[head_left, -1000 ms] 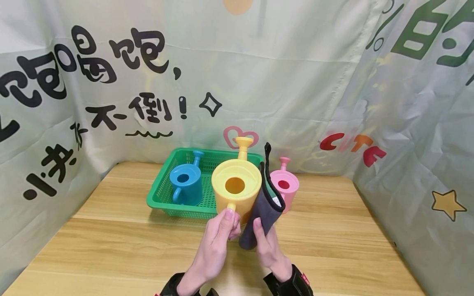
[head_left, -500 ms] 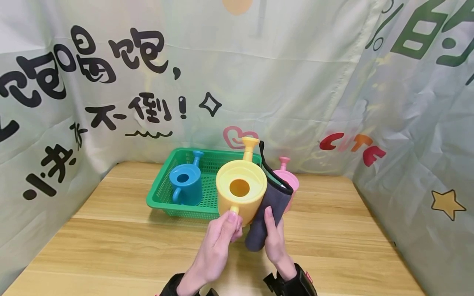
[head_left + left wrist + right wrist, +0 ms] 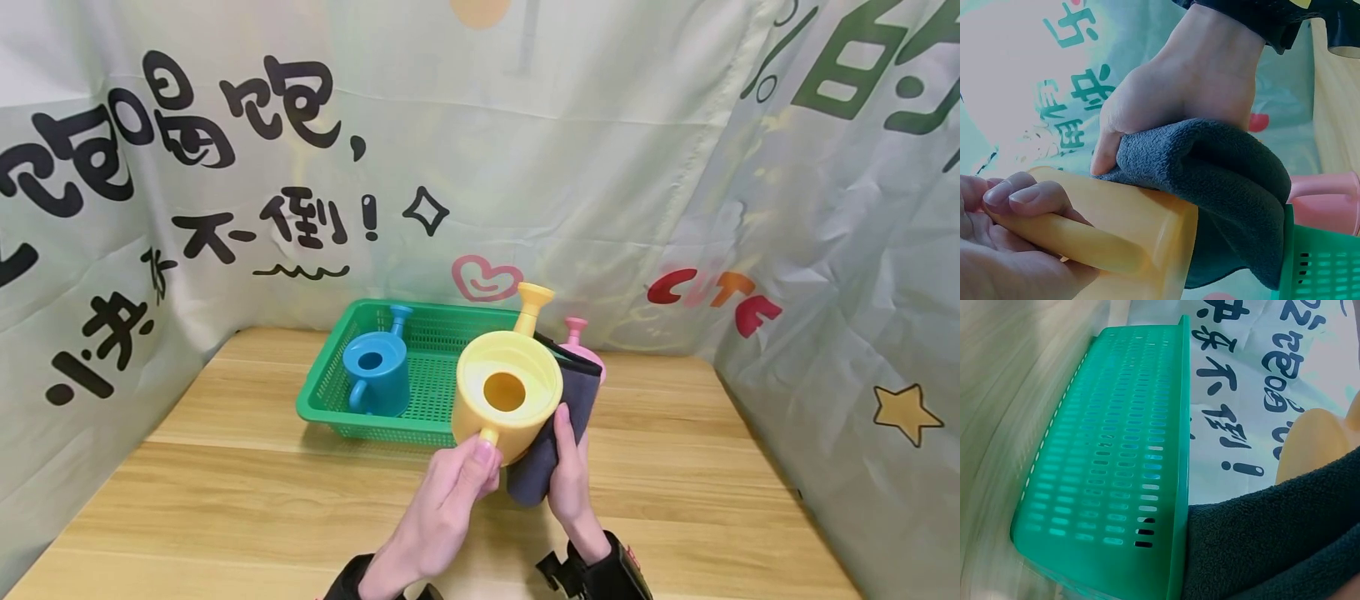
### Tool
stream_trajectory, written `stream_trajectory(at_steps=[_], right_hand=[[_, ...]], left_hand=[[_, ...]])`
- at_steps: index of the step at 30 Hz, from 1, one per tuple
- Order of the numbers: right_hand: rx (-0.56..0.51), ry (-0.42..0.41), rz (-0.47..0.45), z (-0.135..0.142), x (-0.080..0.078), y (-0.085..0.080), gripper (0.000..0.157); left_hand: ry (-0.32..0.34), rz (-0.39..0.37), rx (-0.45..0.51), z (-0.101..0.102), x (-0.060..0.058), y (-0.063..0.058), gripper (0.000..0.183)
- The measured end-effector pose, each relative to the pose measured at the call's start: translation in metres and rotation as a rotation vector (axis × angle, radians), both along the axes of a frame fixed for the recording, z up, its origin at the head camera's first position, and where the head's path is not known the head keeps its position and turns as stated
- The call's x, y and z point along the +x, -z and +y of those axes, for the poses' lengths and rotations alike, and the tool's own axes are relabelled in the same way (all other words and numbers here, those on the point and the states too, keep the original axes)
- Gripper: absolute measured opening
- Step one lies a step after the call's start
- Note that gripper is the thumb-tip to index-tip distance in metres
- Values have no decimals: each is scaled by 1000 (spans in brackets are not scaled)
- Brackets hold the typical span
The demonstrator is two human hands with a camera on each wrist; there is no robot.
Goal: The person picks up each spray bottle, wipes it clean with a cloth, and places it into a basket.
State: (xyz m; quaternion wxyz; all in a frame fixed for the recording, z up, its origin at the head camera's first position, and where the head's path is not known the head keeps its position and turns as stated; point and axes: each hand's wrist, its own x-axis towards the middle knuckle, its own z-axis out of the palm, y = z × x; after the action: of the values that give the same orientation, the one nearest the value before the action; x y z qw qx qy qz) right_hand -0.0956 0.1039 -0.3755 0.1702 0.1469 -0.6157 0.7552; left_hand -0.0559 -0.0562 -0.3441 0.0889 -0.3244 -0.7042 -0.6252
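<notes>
My left hand [image 3: 450, 500] grips the handle of a yellow toy watering can [image 3: 476, 417], held up in front of the basket. The can's round opening faces me and its spout points away, tilted to the right. My right hand [image 3: 572, 483] holds a folded dark grey cloth [image 3: 581, 396] with black edging against the can's right side. In the left wrist view, the fuzzy cloth [image 3: 1229, 175] bends over in folds beside the can, and the left fingers curl round the handle [image 3: 1085, 240]. The can hides part of the cloth in the head view.
Behind the hands, a green perforated basket [image 3: 405, 431] stands on the wooden table [image 3: 697, 467]. A blue watering can [image 3: 386, 383] is inside it at the left. A pink watering can [image 3: 576, 329] stands right of the basket, mostly hidden by the cloth. Printed fabric [image 3: 600, 183] encloses the table's back and sides.
Both hands have shifted right with the yellow can and the cloth. The can's spout leans further right, and the can now covers more of the cloth in the head view.
</notes>
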Motion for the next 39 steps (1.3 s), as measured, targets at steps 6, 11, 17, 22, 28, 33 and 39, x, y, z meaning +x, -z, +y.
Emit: stream_trajectory(at_steps=[6, 11, 17, 22, 28, 33, 39], right_hand=[[-17, 26, -28, 0, 0, -1, 35], [-27, 18, -29, 2, -2, -1, 34], [-60, -41, -27, 7, -4, -1, 32], [-77, -97, -18, 12, -6, -1, 32], [-105, -162, -26, 17, -6, -3, 33], [-132, -182, -46, 18, -6, -5, 32], [-179, -230, -50, 20, -7, -6, 31]], left_hand=[[15, 4, 2, 0, 0, 0, 33], [14, 8, -3, 0, 0, -1, 33], [38, 11, -7, -2, 1, -2, 33], [122, 62, 28, -7, -2, -3, 32], [245, 26, 73, -18, -7, -8, 32], [345, 0, 122, -28, -14, -14, 35], [408, 15, 231, -34, -24, -16, 37]])
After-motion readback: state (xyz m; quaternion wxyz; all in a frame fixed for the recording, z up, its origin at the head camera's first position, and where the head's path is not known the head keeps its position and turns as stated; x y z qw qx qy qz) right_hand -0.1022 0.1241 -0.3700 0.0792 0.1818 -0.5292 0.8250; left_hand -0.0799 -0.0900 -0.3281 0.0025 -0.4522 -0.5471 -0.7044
